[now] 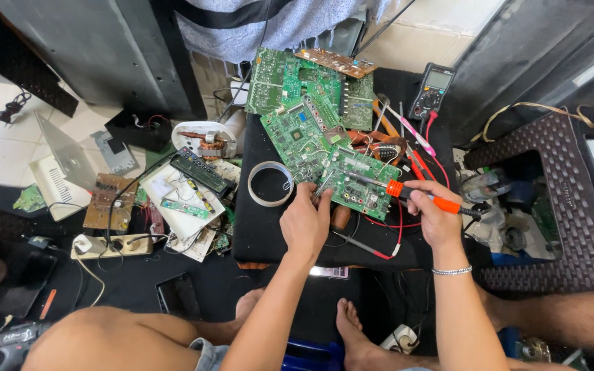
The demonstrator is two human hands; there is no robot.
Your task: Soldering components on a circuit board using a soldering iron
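Green circuit boards [309,110], four, one orange soldering iron [417,194], two hands

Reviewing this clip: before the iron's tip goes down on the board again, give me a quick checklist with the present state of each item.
1. Right hand grips the orange soldering iron firmly: ok.
2. Left hand steadies the green circuit board at its near edge: ok.
3. Left fingers clear of the iron's tip: ok, tip lies over mid-board, apart from them.
4. Board lies flat on the black table: cannot tell, it overlaps other boards.
5. Red lead clear of the iron: not ok, it runs just beneath the handle.
6. Solder in the left hand: cannot tell.
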